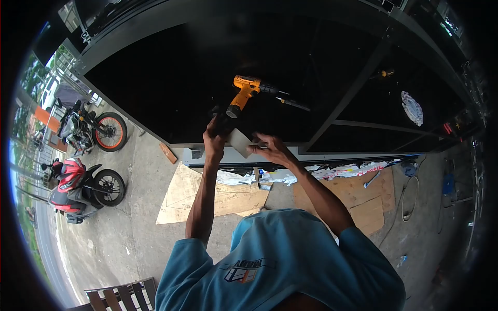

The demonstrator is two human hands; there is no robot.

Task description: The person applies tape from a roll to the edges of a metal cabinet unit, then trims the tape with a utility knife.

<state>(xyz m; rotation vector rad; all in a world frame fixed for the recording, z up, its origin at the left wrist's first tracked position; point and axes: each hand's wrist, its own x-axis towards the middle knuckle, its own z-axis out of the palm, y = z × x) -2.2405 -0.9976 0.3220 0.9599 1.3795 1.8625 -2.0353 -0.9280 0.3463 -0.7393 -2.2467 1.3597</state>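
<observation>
Between my two hands, at the near edge of the black panel (171,67), is a flat grey piece (240,143). My right hand (270,149) grips its right side between thumb and fingers. On its left, my left hand (215,136) is raised with its fingers bent; their tips are dark and blurred, so what they hold is unclear. An orange cordless drill (244,95) lies on the panel just beyond my hands, its bit pointing right. A dark slim tool with an orange end (294,104) lies to the right of the drill.
A crumpled white cloth (412,108) and a yellow-handled tool (385,73) lie on the right panel section. Below the edge are plywood sheets (223,194) on the concrete floor. Two motorcycles (75,189) stand at left. A slatted bench (120,298) is at lower left.
</observation>
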